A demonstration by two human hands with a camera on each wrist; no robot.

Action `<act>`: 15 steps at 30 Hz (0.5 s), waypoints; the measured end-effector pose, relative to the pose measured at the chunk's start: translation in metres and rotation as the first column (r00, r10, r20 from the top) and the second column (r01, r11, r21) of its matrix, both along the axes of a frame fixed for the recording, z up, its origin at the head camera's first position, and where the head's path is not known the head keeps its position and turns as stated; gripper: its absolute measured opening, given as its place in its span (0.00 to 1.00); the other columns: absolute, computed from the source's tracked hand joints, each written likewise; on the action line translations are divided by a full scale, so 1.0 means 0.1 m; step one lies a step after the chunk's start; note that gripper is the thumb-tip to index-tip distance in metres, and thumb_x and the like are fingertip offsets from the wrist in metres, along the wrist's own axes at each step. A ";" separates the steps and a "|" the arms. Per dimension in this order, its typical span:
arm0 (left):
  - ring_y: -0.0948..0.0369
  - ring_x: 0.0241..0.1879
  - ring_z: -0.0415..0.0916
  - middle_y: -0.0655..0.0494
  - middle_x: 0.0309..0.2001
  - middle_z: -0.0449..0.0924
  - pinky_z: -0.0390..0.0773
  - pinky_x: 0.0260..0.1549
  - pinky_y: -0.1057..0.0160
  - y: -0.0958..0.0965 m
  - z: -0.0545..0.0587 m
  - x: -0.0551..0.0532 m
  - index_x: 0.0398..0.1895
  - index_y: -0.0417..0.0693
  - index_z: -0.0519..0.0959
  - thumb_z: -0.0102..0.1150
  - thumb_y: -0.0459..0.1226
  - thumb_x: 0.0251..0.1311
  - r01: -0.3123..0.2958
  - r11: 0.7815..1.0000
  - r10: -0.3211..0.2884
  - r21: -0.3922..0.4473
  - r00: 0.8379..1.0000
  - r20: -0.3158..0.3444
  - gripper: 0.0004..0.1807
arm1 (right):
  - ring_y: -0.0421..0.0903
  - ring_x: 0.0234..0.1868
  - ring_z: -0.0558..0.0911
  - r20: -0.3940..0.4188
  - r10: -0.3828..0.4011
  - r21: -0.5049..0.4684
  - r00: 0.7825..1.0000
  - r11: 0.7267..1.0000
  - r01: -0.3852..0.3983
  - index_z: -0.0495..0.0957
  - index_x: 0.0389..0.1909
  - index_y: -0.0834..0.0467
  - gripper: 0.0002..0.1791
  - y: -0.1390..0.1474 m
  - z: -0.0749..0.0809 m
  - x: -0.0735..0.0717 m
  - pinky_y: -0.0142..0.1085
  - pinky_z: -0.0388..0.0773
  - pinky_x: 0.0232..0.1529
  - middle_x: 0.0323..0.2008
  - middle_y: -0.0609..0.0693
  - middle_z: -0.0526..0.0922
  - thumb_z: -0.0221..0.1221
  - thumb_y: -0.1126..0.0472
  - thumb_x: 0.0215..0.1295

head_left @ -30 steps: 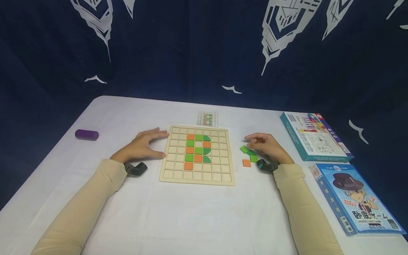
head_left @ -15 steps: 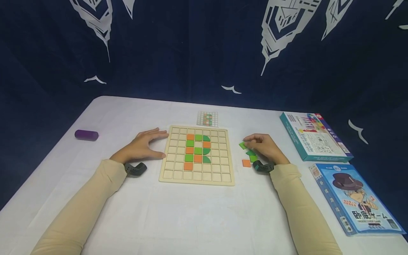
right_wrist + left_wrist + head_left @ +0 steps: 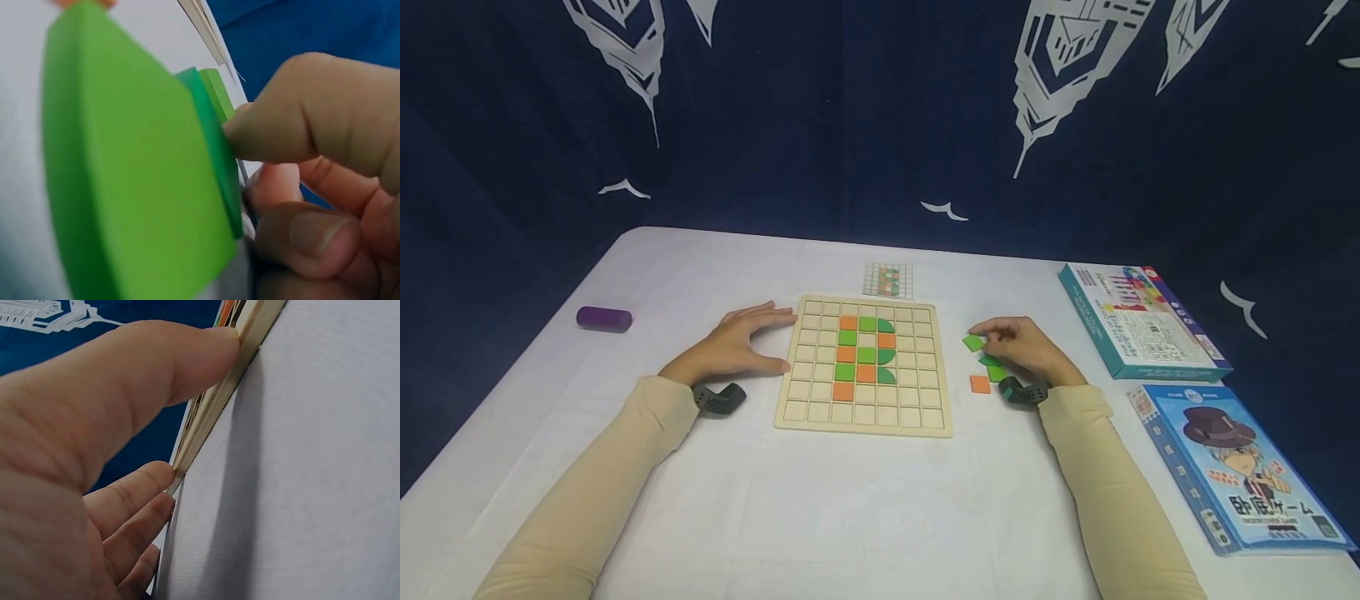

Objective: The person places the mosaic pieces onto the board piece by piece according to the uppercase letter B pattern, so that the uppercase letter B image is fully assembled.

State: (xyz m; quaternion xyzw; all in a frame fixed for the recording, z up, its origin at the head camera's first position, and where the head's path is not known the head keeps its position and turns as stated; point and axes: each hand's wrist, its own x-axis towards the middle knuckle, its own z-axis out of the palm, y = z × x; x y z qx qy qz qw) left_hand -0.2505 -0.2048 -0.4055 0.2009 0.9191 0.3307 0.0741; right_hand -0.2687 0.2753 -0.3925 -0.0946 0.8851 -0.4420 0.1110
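Note:
A pale wooden grid board lies mid-table, with orange, light green and dark green tiles set in several of its cells. My left hand spreads along its left side, thumb and fingertips touching the edge. To the right of the board, my right hand pinches a light green square tile between thumb and index finger. Just below it lie a dark green tile with a curved edge, another light green square and an orange square. The near light green tile looms large in the right wrist view.
Behind the board sits a small pattern card with a coloured grid. A purple cylinder lies at the far left. Two game boxes, one teal-sided and one blue, lie along the right edge of the white table.
My right hand has shifted slightly left and its fingers have closed in around the upper light green tile, which is more exposed now. The left hand stays in place on the board.

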 end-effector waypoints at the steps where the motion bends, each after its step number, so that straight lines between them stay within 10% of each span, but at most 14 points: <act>1: 0.42 0.86 0.45 0.46 0.83 0.62 0.39 0.82 0.34 0.00 0.00 0.00 0.80 0.45 0.71 0.80 0.50 0.56 0.000 1.000 0.000 -0.001 1.000 0.000 0.50 | 0.40 0.32 0.71 0.000 -0.007 0.007 1.000 1.000 0.007 0.80 0.63 0.74 0.24 0.00 0.00 0.00 0.29 0.69 0.30 0.31 0.46 0.75 0.66 0.70 0.67; 15: 0.42 0.86 0.45 0.45 0.83 0.63 0.39 0.82 0.34 -0.01 0.00 -0.01 0.80 0.44 0.71 0.80 0.50 0.56 0.009 1.000 -0.009 -0.001 1.000 -0.011 0.50 | 0.42 0.30 0.72 -0.026 -0.080 0.062 0.996 0.995 0.081 0.82 0.56 0.73 0.20 0.01 -0.03 -0.02 0.29 0.70 0.28 0.29 0.48 0.76 0.70 0.67 0.66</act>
